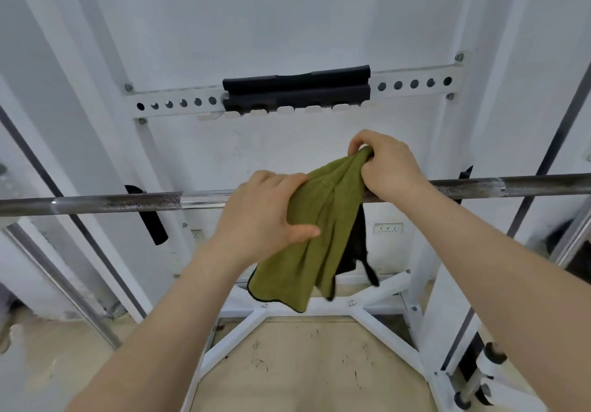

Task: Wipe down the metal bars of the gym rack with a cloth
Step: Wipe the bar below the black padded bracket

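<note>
An olive-green cloth (pixel 315 239) with a dark edge hangs in front of a steel barbell (pixel 128 202) that runs across the white gym rack (pixel 319 307). My right hand (pixel 388 168) grips the cloth's top corner just above the bar. My left hand (pixel 267 216) holds the cloth's left side, thumb pressed across the fabric. The cloth's lower part dangles free below the bar, and the bar's middle is hidden behind my hands and the cloth.
A white crossbar with holes (pixel 179 103) carries a black pad (pixel 297 88) on the wall behind. Black hooks (pixel 150 219) hold the barbell. White rack uprights (pixel 447 299) stand at both sides. Below lies a tan floor (pixel 307 363).
</note>
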Demonstrator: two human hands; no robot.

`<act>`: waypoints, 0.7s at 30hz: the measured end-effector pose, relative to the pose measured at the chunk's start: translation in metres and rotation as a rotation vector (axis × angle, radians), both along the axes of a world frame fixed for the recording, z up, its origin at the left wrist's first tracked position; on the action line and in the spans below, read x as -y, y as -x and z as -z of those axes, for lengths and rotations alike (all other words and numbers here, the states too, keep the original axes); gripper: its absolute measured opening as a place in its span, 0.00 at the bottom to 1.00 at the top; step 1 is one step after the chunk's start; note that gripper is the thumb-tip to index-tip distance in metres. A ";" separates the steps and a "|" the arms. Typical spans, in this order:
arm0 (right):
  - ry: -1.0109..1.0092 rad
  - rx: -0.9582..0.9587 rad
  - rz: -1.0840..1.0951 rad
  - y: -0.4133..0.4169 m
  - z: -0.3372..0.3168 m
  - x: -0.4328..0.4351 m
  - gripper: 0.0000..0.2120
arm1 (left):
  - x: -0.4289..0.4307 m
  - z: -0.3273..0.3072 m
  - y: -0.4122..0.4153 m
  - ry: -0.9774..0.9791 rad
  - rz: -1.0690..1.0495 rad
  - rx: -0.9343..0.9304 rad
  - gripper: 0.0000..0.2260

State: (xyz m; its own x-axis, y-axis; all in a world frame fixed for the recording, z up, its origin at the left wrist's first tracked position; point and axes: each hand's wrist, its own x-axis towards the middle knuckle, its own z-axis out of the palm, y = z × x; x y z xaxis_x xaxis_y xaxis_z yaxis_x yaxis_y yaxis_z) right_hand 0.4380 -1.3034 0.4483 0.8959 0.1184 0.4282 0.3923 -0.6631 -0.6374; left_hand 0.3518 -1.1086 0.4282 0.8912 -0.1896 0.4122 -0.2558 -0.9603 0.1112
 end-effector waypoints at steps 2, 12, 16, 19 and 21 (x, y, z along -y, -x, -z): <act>-0.069 -0.034 -0.005 -0.001 -0.002 0.003 0.21 | -0.013 0.008 0.002 -0.092 -0.039 0.082 0.29; 0.121 -0.019 0.014 -0.009 0.005 -0.001 0.09 | 0.010 0.014 0.000 -0.351 -0.014 0.160 0.40; 0.360 0.026 0.101 -0.008 0.011 -0.012 0.12 | 0.064 0.043 -0.041 -0.356 -0.088 0.358 0.22; 0.337 0.036 0.147 -0.007 0.011 -0.013 0.13 | 0.071 0.023 -0.054 -0.299 -0.145 0.289 0.16; 0.353 0.053 0.146 -0.005 0.011 -0.012 0.14 | 0.071 0.011 -0.058 -0.287 -0.117 0.118 0.16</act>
State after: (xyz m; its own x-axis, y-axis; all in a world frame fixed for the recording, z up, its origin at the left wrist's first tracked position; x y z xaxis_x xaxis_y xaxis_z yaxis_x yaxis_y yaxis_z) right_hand 0.4428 -1.2916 0.4370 0.8918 0.1396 0.4303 0.3037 -0.8896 -0.3410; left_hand 0.4098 -1.1797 0.4169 0.8631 -0.2121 0.4583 -0.1368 -0.9718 -0.1921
